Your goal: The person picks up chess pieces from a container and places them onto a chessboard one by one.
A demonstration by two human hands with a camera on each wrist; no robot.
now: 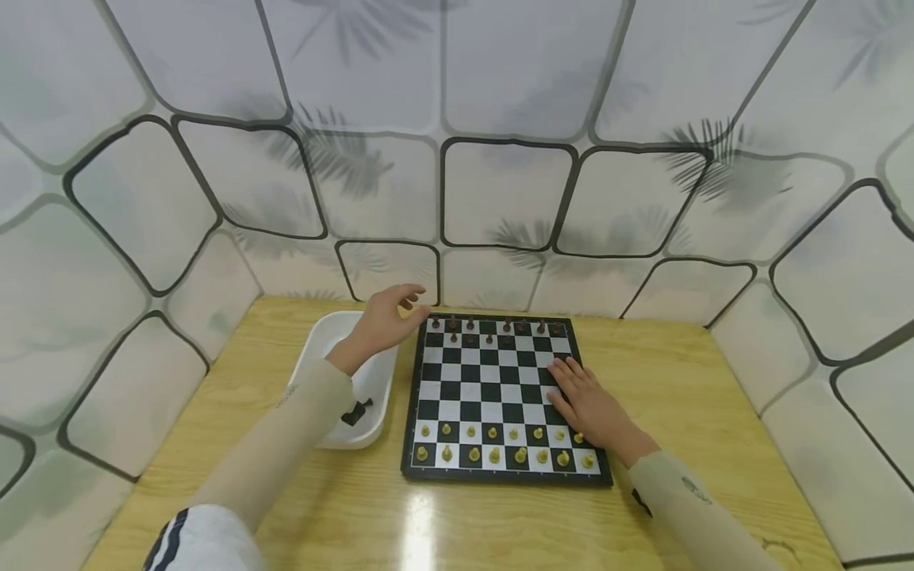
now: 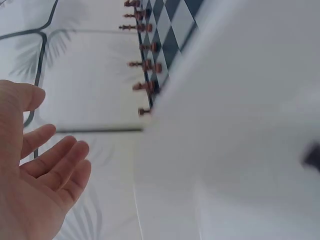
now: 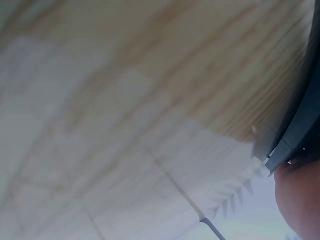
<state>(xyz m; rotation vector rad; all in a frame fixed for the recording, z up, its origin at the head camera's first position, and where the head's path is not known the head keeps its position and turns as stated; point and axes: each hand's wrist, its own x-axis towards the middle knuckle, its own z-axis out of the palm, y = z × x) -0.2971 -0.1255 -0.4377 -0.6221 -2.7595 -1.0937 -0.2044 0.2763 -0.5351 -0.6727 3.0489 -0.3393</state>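
A black-and-white chessboard (image 1: 490, 373) lies flat on the table. Yellow chess pieces (image 1: 520, 455) fill its two near rows. Dark red-brown pieces (image 1: 508, 324) stand along its far edge, with gaps among them; several also show in the left wrist view, like this red-brown piece (image 2: 146, 86). My left hand (image 1: 388, 319) hovers at the board's far left corner, over the white tub's far side, fingers loosely bent and nothing seen in them. Across the board's right edge rests my right hand (image 1: 589, 406), fingers extended; the right wrist view catches only part of this hand (image 3: 300, 200).
A white plastic tub (image 1: 380, 377) stands left of the board, with a small black object (image 1: 355, 412) inside, its kind unclear. The wooden table (image 1: 657, 373) meets patterned walls (image 1: 500, 277) at the back and both sides.
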